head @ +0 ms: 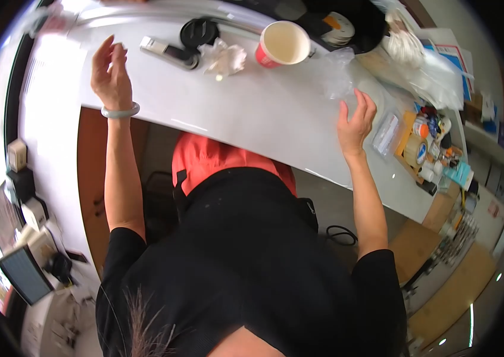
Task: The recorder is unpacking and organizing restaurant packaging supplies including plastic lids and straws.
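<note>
My left hand [112, 76], with a pale bangle [120, 110] at the wrist, is over the left end of a white counter [234, 105]. Its fingers are apart and hold nothing. To its right lies a silver and black handheld device [169, 52], beside a black plastic cup lid [199, 33] and a crumpled tissue [223, 58]. A red and white paper cup [284, 43] stands upright farther right, its pale inside showing. My right hand [357, 122] has its fingers apart, close to a crumpled clear plastic bag [339, 73]; whether they touch is unclear.
At the right end a box [406, 129] holds packing tape [415, 151] and small bottles, near a clear packet [386, 133]. White plastic bags [439, 82] lie behind. A monitor [25, 274] stands at far left. A black cable [341, 235] hangs below the counter.
</note>
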Demonstrator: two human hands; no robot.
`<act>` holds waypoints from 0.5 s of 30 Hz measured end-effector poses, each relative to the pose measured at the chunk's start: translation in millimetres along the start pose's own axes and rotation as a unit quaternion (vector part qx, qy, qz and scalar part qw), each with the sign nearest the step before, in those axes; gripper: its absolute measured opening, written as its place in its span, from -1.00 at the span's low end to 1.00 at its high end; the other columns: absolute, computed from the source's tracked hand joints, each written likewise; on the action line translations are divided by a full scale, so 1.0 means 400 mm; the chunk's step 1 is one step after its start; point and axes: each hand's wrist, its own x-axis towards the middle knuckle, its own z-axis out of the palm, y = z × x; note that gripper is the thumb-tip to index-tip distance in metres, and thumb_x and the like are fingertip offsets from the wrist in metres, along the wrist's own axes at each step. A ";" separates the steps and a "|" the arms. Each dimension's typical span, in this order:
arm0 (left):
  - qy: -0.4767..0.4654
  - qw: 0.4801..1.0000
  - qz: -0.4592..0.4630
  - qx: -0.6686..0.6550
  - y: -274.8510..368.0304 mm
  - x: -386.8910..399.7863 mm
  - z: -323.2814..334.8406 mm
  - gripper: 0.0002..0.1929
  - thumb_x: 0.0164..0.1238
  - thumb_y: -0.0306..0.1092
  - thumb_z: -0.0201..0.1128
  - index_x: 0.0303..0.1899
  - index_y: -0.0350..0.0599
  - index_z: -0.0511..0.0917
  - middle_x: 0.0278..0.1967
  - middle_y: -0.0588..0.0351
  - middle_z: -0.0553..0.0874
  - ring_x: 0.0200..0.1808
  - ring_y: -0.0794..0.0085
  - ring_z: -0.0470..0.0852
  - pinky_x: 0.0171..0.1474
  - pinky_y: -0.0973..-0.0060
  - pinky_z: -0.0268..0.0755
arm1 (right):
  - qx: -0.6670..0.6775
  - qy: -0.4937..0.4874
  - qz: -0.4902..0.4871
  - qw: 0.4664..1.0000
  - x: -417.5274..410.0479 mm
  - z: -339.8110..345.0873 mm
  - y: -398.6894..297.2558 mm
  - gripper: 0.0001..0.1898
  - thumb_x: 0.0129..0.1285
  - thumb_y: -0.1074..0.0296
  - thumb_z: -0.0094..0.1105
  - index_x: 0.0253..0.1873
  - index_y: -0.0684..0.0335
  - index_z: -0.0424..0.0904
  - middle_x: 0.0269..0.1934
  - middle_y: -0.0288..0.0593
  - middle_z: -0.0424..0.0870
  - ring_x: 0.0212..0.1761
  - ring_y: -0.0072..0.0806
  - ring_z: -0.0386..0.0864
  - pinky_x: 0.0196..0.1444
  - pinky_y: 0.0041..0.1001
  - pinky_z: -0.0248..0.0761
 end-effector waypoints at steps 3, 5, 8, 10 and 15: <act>0.132 0.991 -0.017 -0.019 -0.055 -0.208 -0.142 -0.88 0.30 -0.52 0.13 -0.17 -0.26 0.52 -0.38 0.15 0.59 -0.43 0.60 0.57 -0.31 0.65 0.51 | 0.054 -0.046 -0.164 0.984 -0.058 -0.008 -0.013 -0.50 0.07 0.42 0.29 0.15 0.26 0.40 0.10 -0.08 0.36 0.14 -0.16 0.34 0.10 -0.27 0.29; 0.153 0.976 -0.148 0.038 -0.112 -0.380 -0.173 -0.89 0.28 -0.51 0.12 -0.18 -0.21 0.52 -0.44 0.22 0.54 -0.46 0.61 0.54 -0.33 0.65 0.50 | 0.095 -0.158 -0.247 0.951 -0.121 0.017 -0.029 -0.48 0.05 0.42 0.29 0.16 0.24 0.40 0.10 -0.10 0.37 0.15 -0.19 0.36 0.14 -0.24 0.25; 0.089 0.953 -0.273 0.093 -0.212 -0.583 -0.117 -0.81 0.25 -0.49 0.07 -0.11 -0.15 0.53 -0.31 0.10 0.65 -0.36 0.50 0.63 -0.25 0.53 0.53 | 0.074 -0.265 -0.322 0.906 -0.205 0.055 -0.039 -0.49 0.09 0.36 0.25 0.19 0.22 0.40 0.13 -0.09 0.37 0.21 -0.19 0.34 0.21 -0.20 0.18; 0.009 0.956 -0.257 0.144 -0.291 -0.677 -0.059 -0.75 0.23 -0.49 0.06 -0.05 -0.14 0.52 -0.18 0.02 0.68 -0.21 0.36 0.67 -0.15 0.43 0.53 | 0.071 -0.261 -0.375 0.887 -0.219 0.067 -0.007 -0.49 0.12 0.33 0.22 0.21 0.21 0.39 0.16 -0.09 0.36 0.24 -0.19 0.32 0.24 -0.18 0.16; -0.272 0.891 -0.291 0.217 -0.310 -0.781 0.122 -0.64 0.04 -0.48 0.12 -0.05 -0.05 0.56 -0.09 -0.07 0.65 -0.01 0.06 0.59 0.04 0.23 0.43 | 0.068 -0.276 -0.420 0.862 -0.222 0.078 0.034 -0.51 0.22 0.29 0.08 0.25 0.25 0.36 0.24 -0.03 0.30 0.29 -0.11 0.27 0.32 -0.15 0.09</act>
